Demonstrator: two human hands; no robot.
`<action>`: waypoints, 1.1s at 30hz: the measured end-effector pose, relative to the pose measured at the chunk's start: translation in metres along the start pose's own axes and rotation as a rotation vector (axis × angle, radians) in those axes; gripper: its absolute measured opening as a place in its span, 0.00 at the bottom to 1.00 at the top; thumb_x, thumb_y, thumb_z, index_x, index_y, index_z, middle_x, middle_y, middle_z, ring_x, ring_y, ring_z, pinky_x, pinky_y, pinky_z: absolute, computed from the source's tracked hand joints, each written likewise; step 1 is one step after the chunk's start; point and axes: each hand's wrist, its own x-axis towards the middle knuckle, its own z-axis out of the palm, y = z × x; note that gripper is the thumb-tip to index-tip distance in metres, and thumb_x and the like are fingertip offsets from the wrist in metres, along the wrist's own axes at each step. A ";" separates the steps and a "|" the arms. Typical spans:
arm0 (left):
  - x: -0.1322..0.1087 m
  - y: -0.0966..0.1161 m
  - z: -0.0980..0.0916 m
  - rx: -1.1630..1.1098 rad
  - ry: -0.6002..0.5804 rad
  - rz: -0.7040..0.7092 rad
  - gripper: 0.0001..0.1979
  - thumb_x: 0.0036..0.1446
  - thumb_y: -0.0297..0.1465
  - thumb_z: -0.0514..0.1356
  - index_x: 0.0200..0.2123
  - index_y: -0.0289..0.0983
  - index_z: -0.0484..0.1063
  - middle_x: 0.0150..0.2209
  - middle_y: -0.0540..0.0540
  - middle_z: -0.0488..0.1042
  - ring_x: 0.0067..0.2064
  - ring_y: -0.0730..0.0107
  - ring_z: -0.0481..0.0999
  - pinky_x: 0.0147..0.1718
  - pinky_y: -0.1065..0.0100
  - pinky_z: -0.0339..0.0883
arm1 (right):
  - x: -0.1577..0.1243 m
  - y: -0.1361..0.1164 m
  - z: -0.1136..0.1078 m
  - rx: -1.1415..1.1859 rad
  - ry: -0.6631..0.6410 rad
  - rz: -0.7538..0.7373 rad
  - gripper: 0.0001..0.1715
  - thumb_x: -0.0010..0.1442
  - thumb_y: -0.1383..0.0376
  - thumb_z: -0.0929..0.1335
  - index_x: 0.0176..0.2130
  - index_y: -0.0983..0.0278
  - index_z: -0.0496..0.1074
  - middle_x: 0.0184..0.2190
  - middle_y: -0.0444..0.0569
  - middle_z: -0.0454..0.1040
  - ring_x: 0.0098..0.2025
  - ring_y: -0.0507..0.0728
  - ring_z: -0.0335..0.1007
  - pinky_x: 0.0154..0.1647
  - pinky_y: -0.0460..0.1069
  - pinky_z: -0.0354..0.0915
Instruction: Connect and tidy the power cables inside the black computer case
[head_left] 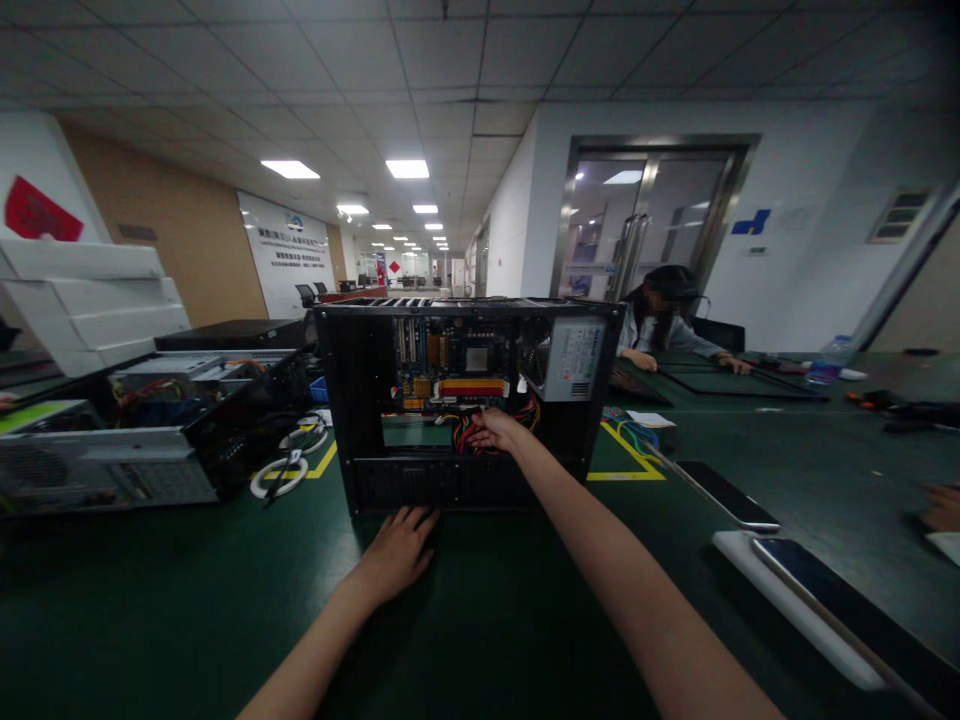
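Note:
An open black computer case stands on its side on the green table, showing a blue motherboard and a grey power supply. My right hand reaches inside the case, fingers closed among a bundle of red, yellow and black cables. My left hand lies flat on the table with fingers spread, touching the case's front lower edge.
A second opened computer lies at the left, with white cable coils beside it. Phones and a white tablet rest at the right. A person sits across the table. Another hand shows at the right edge.

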 end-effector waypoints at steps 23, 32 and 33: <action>0.000 0.001 0.000 -0.005 0.000 -0.003 0.26 0.52 0.32 0.50 0.56 0.42 0.50 0.54 0.45 0.57 0.54 0.59 0.55 0.50 0.58 0.52 | 0.019 0.002 -0.014 0.410 0.047 0.224 0.05 0.58 0.73 0.58 0.30 0.68 0.60 0.23 0.46 0.62 0.26 0.50 0.66 0.25 0.46 0.67; 0.000 0.004 -0.004 -0.004 -0.006 -0.006 0.26 0.51 0.31 0.50 0.55 0.41 0.52 0.54 0.45 0.58 0.54 0.60 0.56 0.51 0.59 0.51 | 0.024 0.003 -0.014 0.410 0.081 0.208 0.04 0.57 0.75 0.59 0.33 0.69 0.61 0.24 0.46 0.63 0.27 0.50 0.67 0.28 0.48 0.68; 0.000 0.004 -0.004 -0.004 -0.004 -0.005 0.26 0.51 0.31 0.50 0.55 0.41 0.52 0.54 0.45 0.58 0.54 0.60 0.56 0.51 0.59 0.51 | 0.023 0.002 -0.014 0.408 0.084 0.204 0.04 0.57 0.75 0.59 0.32 0.69 0.61 0.23 0.45 0.63 0.27 0.50 0.67 0.28 0.48 0.68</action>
